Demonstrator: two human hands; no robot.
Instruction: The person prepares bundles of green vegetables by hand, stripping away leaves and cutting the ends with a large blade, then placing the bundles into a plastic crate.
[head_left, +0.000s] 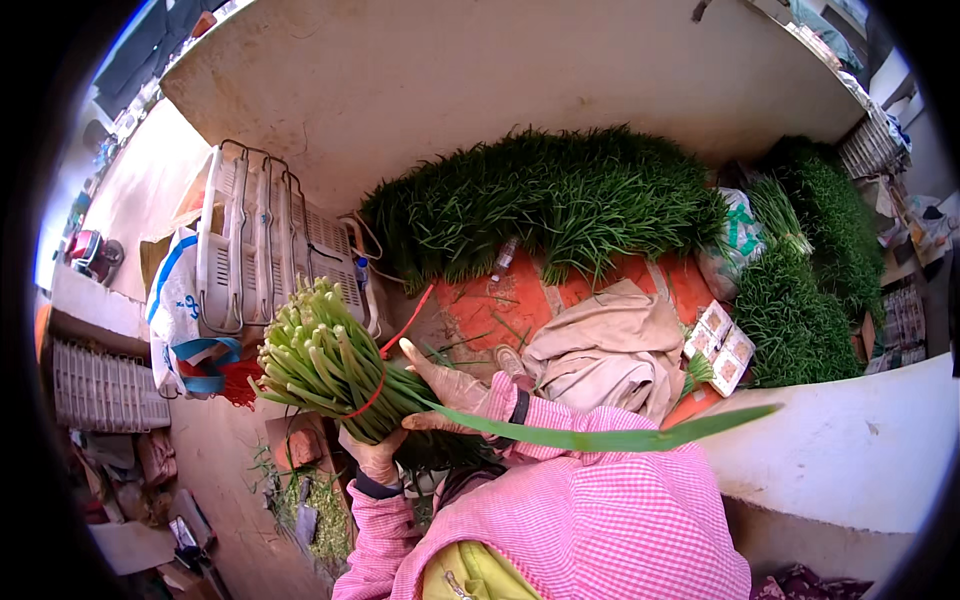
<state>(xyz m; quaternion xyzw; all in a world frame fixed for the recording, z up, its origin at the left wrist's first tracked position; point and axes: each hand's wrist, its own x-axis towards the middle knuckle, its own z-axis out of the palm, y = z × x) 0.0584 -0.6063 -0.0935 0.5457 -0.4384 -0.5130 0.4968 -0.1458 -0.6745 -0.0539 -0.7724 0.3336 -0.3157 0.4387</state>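
A thick bundle of garlic chives (322, 352), or a similar leafy stalk vegetable, is held up with its pale cut ends towards the upper left. Around its middle runs a red tie (367, 397), one loose end of which sticks up. My left hand (375, 454) grips the bundle from below, near the tie. My right hand (450, 390) straddles the leafy side with thumb and fingers spread around it; part of its grip is hidden. One long green leaf (600, 439) juts out to the right across my pink checked sleeve.
Dense green bundles (555, 195) line the wall, with more greens (787, 322) at right. A white plastic crate (262, 247) stands at left beside a woven bag (176, 300). Crumpled cloth (607, 345) lies ahead. A blade-like tool (305, 517) and a brick (304, 448) lie among trimmings lower left.
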